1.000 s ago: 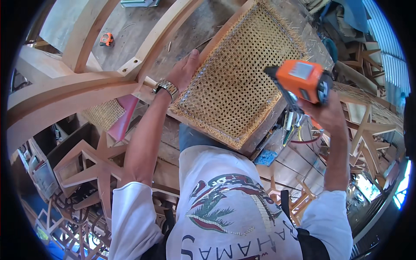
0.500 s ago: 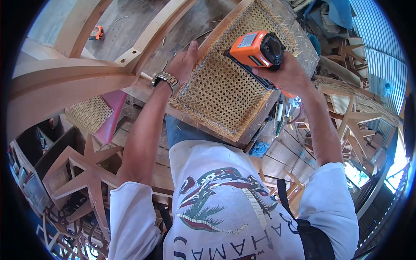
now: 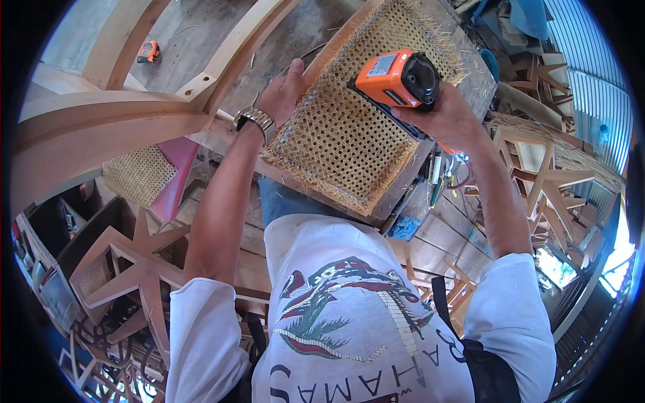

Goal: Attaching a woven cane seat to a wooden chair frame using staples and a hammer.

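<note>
A rectangular panel of woven cane (image 3: 336, 154) with fringed edges lies slanted on a wooden board (image 3: 463, 80). My right hand (image 3: 450, 121) is closed round an orange-and-black power stapler or nailer (image 3: 396, 80), held over the upper middle of the cane; whether its nose touches the cane I cannot tell. My left hand (image 3: 282, 94), with a metal watch at the wrist, grips the wooden rail (image 3: 316, 67) along the panel's left edge, thumb extended upward.
Curved timber frames (image 3: 107, 154) arch at the left, beside an orange tape measure (image 3: 149, 52) and a pink sheet with cane (image 3: 138, 174). Star-shaped wooden frames (image 3: 141, 262) stand lower left, others right. Hand tools (image 3: 440, 178) and a blue sponge (image 3: 403, 228) lie right of the board.
Since a second ago my right hand has swung the orange tool up and leftward over the cane and turned it. Over the last half second both hands have barely moved.
</note>
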The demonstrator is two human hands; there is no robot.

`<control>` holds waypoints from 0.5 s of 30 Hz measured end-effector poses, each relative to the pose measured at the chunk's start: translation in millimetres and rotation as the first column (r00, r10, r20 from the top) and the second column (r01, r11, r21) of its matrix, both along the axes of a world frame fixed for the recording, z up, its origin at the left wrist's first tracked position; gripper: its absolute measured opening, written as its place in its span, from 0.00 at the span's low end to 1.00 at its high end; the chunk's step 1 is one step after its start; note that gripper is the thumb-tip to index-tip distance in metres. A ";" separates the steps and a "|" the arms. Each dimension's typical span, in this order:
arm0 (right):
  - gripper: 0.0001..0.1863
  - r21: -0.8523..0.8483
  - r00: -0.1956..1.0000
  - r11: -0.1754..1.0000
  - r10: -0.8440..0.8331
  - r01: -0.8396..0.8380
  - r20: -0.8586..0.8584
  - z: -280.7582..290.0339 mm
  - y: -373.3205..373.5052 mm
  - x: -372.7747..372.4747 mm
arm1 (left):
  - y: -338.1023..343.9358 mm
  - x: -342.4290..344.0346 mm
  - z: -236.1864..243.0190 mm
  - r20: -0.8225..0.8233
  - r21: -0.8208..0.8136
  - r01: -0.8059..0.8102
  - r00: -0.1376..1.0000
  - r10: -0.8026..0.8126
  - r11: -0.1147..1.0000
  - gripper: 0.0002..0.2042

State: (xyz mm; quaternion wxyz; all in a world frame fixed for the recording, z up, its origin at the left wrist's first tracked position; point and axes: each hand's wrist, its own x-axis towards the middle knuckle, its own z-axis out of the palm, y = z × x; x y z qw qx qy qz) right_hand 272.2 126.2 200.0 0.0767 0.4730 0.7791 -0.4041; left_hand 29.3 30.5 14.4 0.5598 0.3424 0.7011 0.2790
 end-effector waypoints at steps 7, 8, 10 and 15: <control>0.18 -0.027 0.994 0.997 -0.071 0.069 -0.085 4.7 4.8 28.6 | 2.4 0.8 1.3 -0.035 0.039 -0.005 0.999 0.006 0.999 0.47; 0.18 0.001 0.994 0.997 -0.071 0.072 -0.088 5.8 5.0 32.0 | 4.0 -0.3 1.9 -0.045 0.052 0.018 0.999 -0.015 0.998 0.46; 0.18 0.027 0.996 0.996 -0.082 0.083 -0.038 5.6 7.1 38.7 | 0.2 1.2 -2.5 -0.056 0.088 0.005 0.998 0.000 0.996 0.46; 0.16 -0.037 0.985 0.990 -0.136 0.133 -0.105 1.8 10.1 44.6 | -4.8 4.8 12.7 -0.096 0.031 -0.019 0.995 0.022 0.999 0.45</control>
